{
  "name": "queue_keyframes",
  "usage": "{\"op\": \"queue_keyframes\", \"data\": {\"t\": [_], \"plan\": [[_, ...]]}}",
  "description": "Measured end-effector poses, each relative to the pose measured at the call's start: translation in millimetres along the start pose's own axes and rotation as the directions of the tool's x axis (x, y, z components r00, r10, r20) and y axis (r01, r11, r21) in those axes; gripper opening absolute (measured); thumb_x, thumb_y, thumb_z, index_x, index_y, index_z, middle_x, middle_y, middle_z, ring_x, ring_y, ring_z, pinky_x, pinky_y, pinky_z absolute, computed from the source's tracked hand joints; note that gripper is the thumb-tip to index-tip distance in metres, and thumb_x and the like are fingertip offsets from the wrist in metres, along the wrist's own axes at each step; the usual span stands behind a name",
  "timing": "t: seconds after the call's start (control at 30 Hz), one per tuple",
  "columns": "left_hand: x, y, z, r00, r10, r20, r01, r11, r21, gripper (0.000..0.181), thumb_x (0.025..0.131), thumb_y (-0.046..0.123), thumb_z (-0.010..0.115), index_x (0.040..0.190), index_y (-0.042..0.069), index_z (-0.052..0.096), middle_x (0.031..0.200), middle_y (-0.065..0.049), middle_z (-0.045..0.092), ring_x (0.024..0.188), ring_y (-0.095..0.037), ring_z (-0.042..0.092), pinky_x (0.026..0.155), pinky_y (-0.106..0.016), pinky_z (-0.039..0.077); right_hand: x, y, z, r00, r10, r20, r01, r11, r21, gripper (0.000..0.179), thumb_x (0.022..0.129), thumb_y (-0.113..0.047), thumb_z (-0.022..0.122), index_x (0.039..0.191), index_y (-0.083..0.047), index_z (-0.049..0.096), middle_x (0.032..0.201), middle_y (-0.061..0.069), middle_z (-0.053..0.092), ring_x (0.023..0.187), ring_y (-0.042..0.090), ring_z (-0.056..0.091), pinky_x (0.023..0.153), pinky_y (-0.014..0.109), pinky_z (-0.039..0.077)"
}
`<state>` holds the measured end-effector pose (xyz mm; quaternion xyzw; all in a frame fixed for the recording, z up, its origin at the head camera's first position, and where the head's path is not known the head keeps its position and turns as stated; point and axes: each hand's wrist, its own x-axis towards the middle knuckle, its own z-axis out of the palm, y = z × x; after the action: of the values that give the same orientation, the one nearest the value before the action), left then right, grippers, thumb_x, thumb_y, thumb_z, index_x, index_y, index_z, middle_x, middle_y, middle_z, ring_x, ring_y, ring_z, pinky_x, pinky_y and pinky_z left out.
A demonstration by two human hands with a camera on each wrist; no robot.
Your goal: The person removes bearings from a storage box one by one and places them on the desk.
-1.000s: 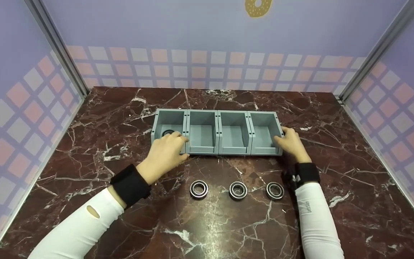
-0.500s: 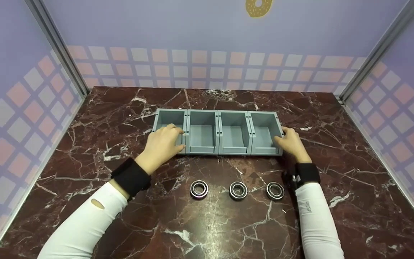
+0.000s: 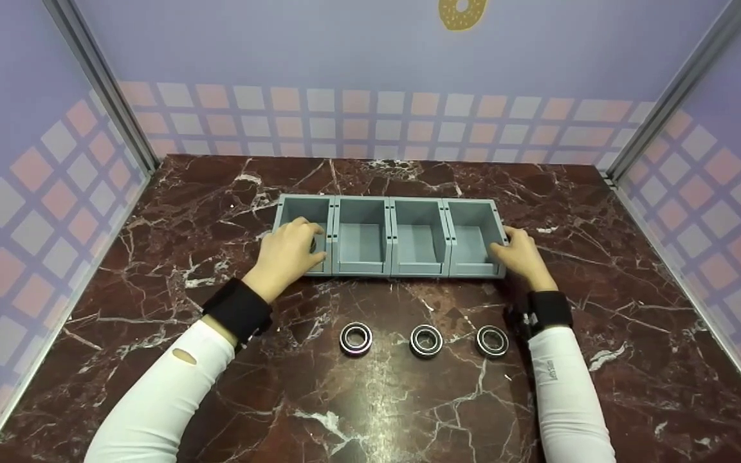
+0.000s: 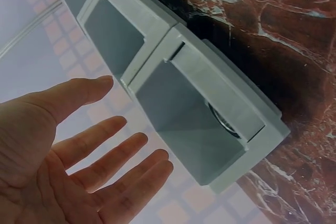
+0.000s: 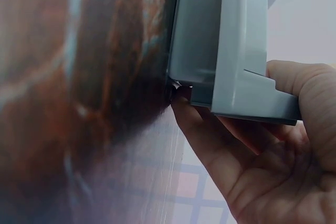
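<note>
A row of grey storage bins [image 3: 361, 267] stands joined side by side on the table. My left hand [image 3: 288, 254] is over the leftmost bin, its fingers spread and holding nothing. In the left wrist view that left hand [image 4: 100, 150] lies beside the bin's opening, and part of a bearing [image 4: 223, 120] shows inside behind the front lip. At the other end my right hand [image 3: 523, 257] grips the rightmost bin [image 5: 231, 77], thumb over its rim and fingers against the outer side. In front of the row lie a left bearing [image 3: 356, 339], a middle bearing [image 3: 426, 341] and a right bearing [image 3: 492, 341].
The table [image 3: 370, 411] has a dark red marbled top. A tiled back wall [image 3: 370, 122] rises behind it, with side panels at left and right meeting it at metal posts.
My left hand has drawn back a little to the left over the leftmost bin. The right hand, the bins and the three bearings in front have stayed put.
</note>
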<state>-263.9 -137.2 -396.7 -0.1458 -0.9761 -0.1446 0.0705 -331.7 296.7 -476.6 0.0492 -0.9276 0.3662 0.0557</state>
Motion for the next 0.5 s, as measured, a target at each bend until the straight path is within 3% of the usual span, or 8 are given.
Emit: {"op": "queue_keyframes", "data": {"t": [0.27,0.5], "plan": [[8.0,-7.9,6.4,0.998,-0.05,0.043,0.05,0.999,-0.009,0.044,0.092,0.023,0.079,0.131,0.003,0.07,0.125,-0.02,0.067,0.104,-0.04,0.068,0.081,-0.055,0.057,-0.3,-1.7,0.3,1.0,0.001,0.003,-0.001,1.0,0.009,0.039,0.089,-0.004,0.06,0.125,0.012,0.066,0.114,0.03,0.07,0.096,0.035,0.065,0.086,0.047,0.051],[15.2,-10.7,11.0,0.997,-0.061,0.037,0.061,0.998,0.002,0.043,0.092,0.02,0.078,0.131,0.003,0.07,0.125,-0.021,0.067,0.103,-0.043,0.068,0.079,-0.059,0.056,-0.3,-1.2,-0.5,1.0,0.012,0.028,-0.013,1.0,0.012,0.045,0.091,-0.004,0.057,0.132,0.013,0.061,0.117,0.032,0.069,0.102,0.039,0.067,0.087,0.049,0.052]]}}
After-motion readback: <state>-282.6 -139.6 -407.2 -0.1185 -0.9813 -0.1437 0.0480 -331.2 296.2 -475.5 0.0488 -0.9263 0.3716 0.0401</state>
